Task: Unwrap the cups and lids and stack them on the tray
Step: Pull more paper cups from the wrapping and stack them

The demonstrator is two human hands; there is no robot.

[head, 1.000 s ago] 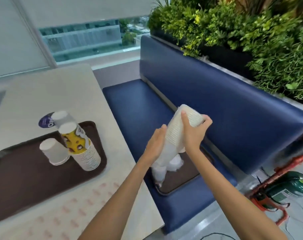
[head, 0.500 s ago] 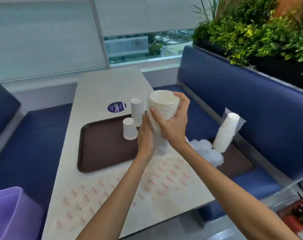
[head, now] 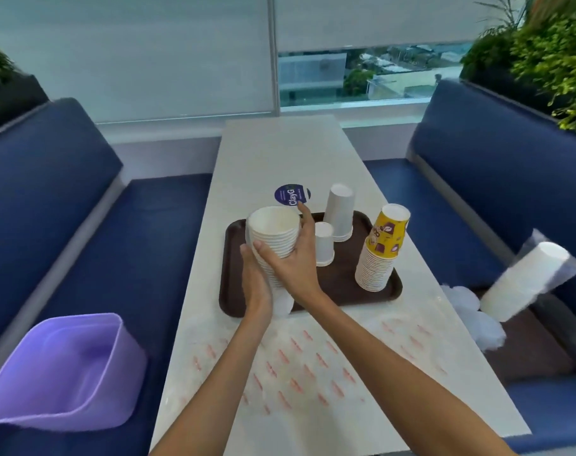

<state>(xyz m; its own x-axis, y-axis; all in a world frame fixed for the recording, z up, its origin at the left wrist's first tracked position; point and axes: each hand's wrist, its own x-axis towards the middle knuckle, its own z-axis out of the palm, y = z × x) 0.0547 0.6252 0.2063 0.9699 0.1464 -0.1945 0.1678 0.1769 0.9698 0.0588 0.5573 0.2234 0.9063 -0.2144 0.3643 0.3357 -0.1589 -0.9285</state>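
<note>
One purple bin (head: 59,366) near left on bench. Two hands hold one white cup stack (head: 273,235) over near-left part of tray (head: 234,291). Left hand (head: 255,278) grips lower end, right hand (head: 293,258) wraps upper rims. Stack mouth-up, tilted, clear wrap (head: 281,304) bunched at bottom. Three upturned stacks on tray beyond: small white stack (head: 324,243), yellow-topped stack (head: 380,248), tall white stack (head: 339,212). One wrapped stack (head: 526,278) leans on right bench.

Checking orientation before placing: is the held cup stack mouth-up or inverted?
Mouth-up: the held cup stack shows its open hollow on top, rims uppermost.
</note>
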